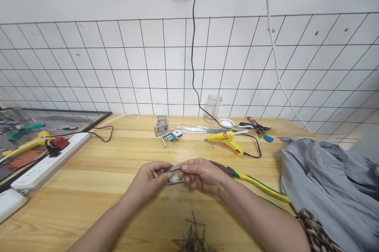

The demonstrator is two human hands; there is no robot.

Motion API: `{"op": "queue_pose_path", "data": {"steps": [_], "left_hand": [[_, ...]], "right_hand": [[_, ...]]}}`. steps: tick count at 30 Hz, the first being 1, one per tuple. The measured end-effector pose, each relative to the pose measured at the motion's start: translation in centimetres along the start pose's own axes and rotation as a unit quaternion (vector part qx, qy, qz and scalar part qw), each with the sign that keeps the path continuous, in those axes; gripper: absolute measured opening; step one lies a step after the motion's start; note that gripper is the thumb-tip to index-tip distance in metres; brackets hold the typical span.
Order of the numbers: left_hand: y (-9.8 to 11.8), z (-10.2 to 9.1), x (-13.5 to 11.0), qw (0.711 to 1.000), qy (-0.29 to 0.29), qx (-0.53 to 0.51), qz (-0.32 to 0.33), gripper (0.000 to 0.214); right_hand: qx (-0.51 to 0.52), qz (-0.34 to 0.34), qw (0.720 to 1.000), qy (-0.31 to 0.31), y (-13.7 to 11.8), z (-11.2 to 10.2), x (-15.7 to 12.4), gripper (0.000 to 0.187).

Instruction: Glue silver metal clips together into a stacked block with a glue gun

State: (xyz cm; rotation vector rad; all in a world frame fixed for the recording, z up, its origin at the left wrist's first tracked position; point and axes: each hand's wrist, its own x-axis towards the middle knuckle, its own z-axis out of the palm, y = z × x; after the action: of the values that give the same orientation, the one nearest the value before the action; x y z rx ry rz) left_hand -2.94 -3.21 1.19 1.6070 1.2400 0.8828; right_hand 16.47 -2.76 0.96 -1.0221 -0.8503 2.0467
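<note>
My left hand (pixel 149 181) pinches one end of a small grey metal bar (pixel 174 168), above the middle of the wooden table. At the other end, the fingers of my right hand (pixel 201 174) close on the same bar. Just below it shows a second short metal piece (pixel 175 181), its right end against my right fingers. Whether the two pieces join into one frame is hidden by my fingers. Nearer to me lies a pile of thin dark nail-like pieces (pixel 194 238). Behind my right wrist rest large pliers with yellow-green handles (pixel 260 185).
Farther back are small metal frames (pixel 161 126), a little blue-and-white box (pixel 174 135), thin metal rods (pixel 204 129), a yellow glue gun (pixel 226 139) and a clear jar (pixel 213 109). A power strip (pixel 53 161) lies left, grey cloth (pixel 328 189) right.
</note>
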Motion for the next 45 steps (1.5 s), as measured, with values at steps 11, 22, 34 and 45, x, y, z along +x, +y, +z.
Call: {"op": "queue_pose_path", "data": {"steps": [11,22,34,45], "left_hand": [[0.1,1.1,0.3,0.987,0.049,0.096,0.121,0.021],[0.6,0.8,0.2,0.987,0.026,0.102,0.122,0.019],[0.6,0.4,0.1,0.986,0.035,0.109,0.119,0.020],[0.9,-0.1,-0.1,0.960,0.005,0.226,0.167,0.013]], "right_hand": [[0.057,0.067,0.996,-0.034,-0.1,-0.2,0.1,0.009],[0.049,0.076,0.995,-0.031,-0.4,0.4,-0.2,0.014],[-0.039,0.023,0.999,0.024,-0.1,0.8,0.1,0.023],[-0.117,-0.053,0.989,0.079,0.6,1.2,0.3,0.018]]}}
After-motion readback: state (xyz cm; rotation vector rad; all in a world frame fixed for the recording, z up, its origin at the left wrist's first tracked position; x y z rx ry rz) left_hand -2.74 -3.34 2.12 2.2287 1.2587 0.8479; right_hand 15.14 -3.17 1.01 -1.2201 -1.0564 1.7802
